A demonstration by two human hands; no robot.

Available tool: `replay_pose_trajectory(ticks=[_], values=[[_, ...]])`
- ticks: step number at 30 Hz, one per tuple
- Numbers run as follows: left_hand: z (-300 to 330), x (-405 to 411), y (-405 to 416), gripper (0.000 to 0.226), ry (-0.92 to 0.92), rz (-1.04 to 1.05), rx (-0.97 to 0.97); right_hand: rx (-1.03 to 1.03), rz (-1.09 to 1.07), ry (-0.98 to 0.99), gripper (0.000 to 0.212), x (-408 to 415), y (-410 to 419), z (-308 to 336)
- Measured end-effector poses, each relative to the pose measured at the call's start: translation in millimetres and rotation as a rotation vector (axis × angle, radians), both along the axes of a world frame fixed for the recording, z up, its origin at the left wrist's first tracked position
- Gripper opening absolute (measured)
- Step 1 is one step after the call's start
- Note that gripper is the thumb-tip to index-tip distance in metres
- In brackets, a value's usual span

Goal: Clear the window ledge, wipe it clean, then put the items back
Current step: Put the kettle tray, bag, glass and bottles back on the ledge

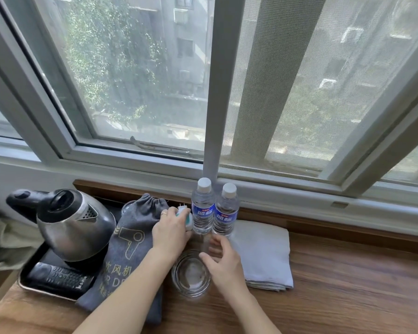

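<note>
So the ledge (348, 285) is a wide wooden one under the window and it's loaded with stuff, which makes me think we're at one end of the job, either clearing or putting back, and honestly I can't tell which from this alone. Far left there's a tray (32, 283) with a kettle (75, 225) and a phone (58, 278) on it, and just right of it a grey dryer bag (128, 247) lying near-to-far. A folded cloth (263, 254) sits right of centre, with two bottles (203, 208) standing side by side at its far left corner. A glass dish (191, 273) sits near of those. Left hand (170, 233) has its fingers wrapped round a small white-and-teal plug-in thing (186, 216) just left of the bottles. Right hand (223, 261) is loosely open, fingers spread over what looks like a clear glass between dish and bottles, not clearly gripping it. Next move probably needs care not to knock the bottles over.
</note>
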State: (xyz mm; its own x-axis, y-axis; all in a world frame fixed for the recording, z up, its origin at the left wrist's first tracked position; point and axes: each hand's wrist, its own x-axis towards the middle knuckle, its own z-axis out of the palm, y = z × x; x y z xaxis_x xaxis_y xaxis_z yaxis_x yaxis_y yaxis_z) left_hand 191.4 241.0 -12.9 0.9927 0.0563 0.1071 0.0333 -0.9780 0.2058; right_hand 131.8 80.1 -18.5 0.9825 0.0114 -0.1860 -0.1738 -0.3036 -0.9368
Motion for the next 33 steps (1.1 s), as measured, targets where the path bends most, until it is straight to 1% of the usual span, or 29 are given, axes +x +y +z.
replay_pose_trajectory(ticks=[4,6,13,21,28,33], values=[[3.0,-0.6,2.9,0.061,0.040,-0.016,-0.028,-0.013,0.009,-0.007,0.050,-1.2,0.1,-2.8],[2.8,-1.3,4.7,0.062,0.044,-0.026,-0.010,-0.011,0.010,-0.004,0.049,-2.5,0.4,-4.0],[-0.7,-1.7,6.6,0.069,0.023,-0.055,0.022,-0.034,0.024,-0.004,0.050,-4.0,0.7,-2.1],[-0.5,-8.1,7.5,0.073,-0.018,-0.052,-0.018,-0.033,0.022,0.002,0.049,-6.7,2.8,-0.4],[5.7,-12.3,10.8,0.072,0.003,-0.025,-0.069,-0.060,0.019,-0.006,0.050,-7.2,4.8,3.5],[12.6,-15.0,7.6,0.074,0.037,-0.047,-0.075,-0.070,0.019,-0.009,0.052,-9.0,4.1,8.5]])
